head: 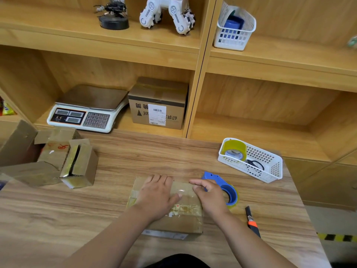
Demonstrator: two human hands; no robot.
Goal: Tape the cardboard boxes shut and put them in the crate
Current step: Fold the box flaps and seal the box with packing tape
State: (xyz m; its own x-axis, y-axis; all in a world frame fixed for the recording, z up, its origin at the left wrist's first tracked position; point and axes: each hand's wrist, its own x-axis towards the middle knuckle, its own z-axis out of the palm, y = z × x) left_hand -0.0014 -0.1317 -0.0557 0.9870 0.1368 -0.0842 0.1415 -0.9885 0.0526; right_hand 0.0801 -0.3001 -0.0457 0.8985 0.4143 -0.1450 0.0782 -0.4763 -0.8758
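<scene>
Wooden tabletop (135, 155) shows brown cardboard box (183, 219) mid-taping, left grip (156, 196) spread flat, right grip (210, 200) round blue tape dispenser (230, 190); left-side boxes (77, 163) unsealed.

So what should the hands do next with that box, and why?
Probably pull the tape dispenser down past the right edge of the cardboard box and tear off the clear tape. The left hand presses flat on the box, the tape lies across its top, and the right hand grips the dispenser at that edge.
</scene>
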